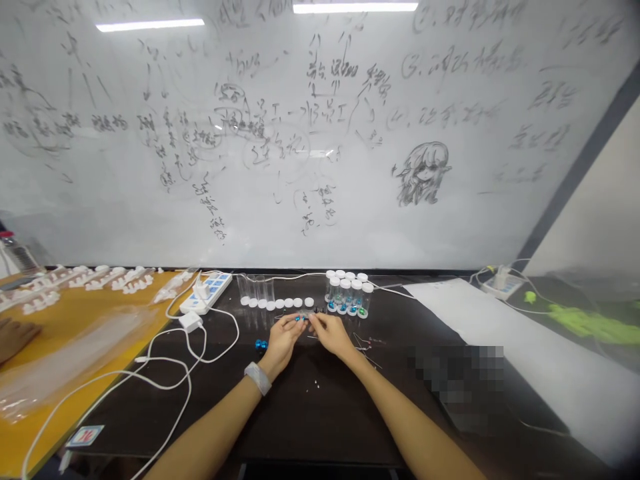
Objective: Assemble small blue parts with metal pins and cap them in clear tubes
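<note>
Over the dark table, my left hand point(283, 338) pinches a small shiny blue piece point(301, 318) with its fingers closed. My right hand point(330, 331) meets it from the other side, its thumb and fingers pressed together; what lies in that pinch is too small to make out. Left of my left wrist are shiny blue balls point(261, 345). Thin wire-like sticks point(367, 350) lie scattered beside my right hand, and tiny white bits point(316, 384) rest between my forearms. Behind my hands is a row of white caps point(289, 303).
Clear tubes with white caps point(353, 287), some holding blue or green pieces, stand at the back. More clear tubes point(260, 290) are left of them. A power strip point(207, 293) and looping white cables point(187, 357) occupy the left. Another person's hand point(17, 338) rests at far left.
</note>
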A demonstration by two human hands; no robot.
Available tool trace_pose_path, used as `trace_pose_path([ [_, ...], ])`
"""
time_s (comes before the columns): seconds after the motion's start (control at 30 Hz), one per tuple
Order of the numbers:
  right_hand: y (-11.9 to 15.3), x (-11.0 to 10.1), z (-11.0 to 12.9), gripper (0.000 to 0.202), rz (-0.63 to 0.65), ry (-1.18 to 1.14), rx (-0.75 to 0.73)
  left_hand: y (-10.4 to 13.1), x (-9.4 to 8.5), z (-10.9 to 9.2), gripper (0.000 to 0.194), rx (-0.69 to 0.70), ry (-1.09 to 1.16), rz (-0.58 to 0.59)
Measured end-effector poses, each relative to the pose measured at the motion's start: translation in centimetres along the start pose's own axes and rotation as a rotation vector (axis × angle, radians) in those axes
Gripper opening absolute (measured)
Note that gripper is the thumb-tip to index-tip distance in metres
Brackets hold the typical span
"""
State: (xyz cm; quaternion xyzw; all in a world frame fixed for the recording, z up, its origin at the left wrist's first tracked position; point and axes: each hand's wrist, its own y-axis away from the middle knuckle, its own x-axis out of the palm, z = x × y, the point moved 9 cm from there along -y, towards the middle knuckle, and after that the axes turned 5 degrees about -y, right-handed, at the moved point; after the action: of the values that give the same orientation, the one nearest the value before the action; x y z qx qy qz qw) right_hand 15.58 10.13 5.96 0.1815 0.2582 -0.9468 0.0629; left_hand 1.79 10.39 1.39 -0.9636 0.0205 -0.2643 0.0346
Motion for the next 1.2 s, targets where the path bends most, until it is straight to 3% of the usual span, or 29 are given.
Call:
trace_pose_path([
  [0.13,0.1,-0.2,0.9,0.025,-0.021,0.021,-0.042,-0.1,-0.1,-0.1,0.04,-0.001,0.02,-0.022],
  [0.37,0.3,-0.2,1.1,0.019,-0.012,0.066,-0.08,-0.3,0.0,0.1,0.038,0.003,0.028,-0.017],
  [1.2,0.2,-0.7,1.8,0.021,0.009,0.016,-0.105,-0.2,0.1,-0.1,0.034,0.01,-0.007,0.029],
])
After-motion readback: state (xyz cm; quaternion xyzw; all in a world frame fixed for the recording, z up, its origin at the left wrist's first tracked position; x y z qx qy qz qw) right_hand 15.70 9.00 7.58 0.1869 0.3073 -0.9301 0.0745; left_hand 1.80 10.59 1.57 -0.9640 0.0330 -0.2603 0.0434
